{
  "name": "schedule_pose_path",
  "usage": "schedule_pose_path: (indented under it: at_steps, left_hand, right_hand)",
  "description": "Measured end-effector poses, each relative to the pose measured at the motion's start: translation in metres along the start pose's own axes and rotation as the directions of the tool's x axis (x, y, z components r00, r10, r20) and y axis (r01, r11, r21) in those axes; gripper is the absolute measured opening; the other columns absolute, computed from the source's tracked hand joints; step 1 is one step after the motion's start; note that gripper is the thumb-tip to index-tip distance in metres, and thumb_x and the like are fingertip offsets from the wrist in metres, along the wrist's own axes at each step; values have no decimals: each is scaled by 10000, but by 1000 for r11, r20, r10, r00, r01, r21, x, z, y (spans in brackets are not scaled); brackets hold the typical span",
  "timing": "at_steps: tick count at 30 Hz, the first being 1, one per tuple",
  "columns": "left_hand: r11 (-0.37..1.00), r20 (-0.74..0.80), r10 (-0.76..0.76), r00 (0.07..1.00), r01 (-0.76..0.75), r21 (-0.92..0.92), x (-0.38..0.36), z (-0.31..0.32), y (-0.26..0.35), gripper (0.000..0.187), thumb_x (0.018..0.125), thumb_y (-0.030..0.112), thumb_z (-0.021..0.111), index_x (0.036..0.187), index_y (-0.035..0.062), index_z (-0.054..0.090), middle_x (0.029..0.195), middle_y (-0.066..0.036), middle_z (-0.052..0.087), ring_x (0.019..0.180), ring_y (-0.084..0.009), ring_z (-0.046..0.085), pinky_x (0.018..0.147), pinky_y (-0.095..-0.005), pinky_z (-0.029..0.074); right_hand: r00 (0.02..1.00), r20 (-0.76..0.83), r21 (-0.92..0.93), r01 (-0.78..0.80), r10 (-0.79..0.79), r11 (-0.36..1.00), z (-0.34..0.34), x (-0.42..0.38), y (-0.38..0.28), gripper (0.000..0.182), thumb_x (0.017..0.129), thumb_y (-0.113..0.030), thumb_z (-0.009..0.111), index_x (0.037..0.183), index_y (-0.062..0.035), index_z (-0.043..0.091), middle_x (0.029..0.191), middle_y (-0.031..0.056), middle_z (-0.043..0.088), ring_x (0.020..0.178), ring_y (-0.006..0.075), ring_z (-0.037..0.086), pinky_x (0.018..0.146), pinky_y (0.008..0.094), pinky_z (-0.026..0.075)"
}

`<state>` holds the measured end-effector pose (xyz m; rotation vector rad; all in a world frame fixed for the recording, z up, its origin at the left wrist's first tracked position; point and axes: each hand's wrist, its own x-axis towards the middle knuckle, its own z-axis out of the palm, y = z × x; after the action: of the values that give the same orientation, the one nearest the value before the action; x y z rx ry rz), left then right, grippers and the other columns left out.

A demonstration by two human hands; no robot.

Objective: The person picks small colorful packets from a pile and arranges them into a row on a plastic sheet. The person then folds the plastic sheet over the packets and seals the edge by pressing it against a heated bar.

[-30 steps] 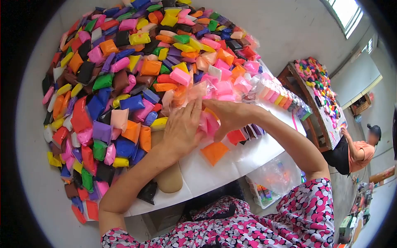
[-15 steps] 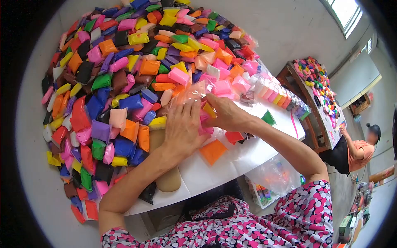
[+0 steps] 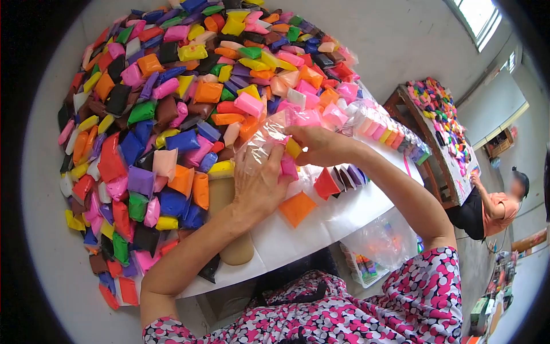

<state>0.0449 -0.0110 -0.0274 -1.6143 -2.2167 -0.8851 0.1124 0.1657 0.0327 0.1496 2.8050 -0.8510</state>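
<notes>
My left hand (image 3: 258, 186) is closed round a clear plastic bag (image 3: 268, 140) and pink packets (image 3: 288, 167) at the middle of the white table (image 3: 326, 221). My right hand (image 3: 315, 146) pinches at the bag's side, by a yellow packet (image 3: 293, 148). How far the packets sit inside the bag is hard to tell. Close below the hands lie an orange packet (image 3: 297, 208) and a short row with a red packet (image 3: 326, 183) at its end.
A large heap of coloured packets (image 3: 140, 180) covers the left and back. Filled clear bags (image 3: 389, 135) lie at the right. Beneath my left forearm is a tan oblong object (image 3: 236, 252). Another person (image 3: 498, 209) sits by a second table (image 3: 427, 143).
My right hand has shifted slightly right and up, with its fingers changed in pose. The yellow packet and the row with the red packet show more, and the bag looks more spread.
</notes>
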Motion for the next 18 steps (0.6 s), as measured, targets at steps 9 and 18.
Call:
schedule_pose_path:
  at_steps: [9, 18]
  left_hand:
    - [987, -144, 77, 987, -55, 154, -4, 8, 8, 503, 696, 166, 728, 1156, 25, 582, 1061, -189, 611, 1045, -396, 550, 961, -490, 397]
    - [999, 43, 0, 999, -2, 51, 10, -3, -2, 563, 683, 180, 746, 1195, 23, 573, 1109, -166, 609, 1080, -342, 570, 971, -463, 415]
  right_hand:
    - [983, 159, -194, -57, 89, 979, 2, -3, -16, 418, 739, -28, 612, 1143, 51, 538, 1034, 221, 612, 1041, 367, 587, 873, 441, 472]
    - [982, 150, -166, -94, 119, 982, 2, -7, -24, 459, 727, -18, 663, 1162, 35, 526, 1077, 205, 629, 1047, 340, 605, 861, 435, 484]
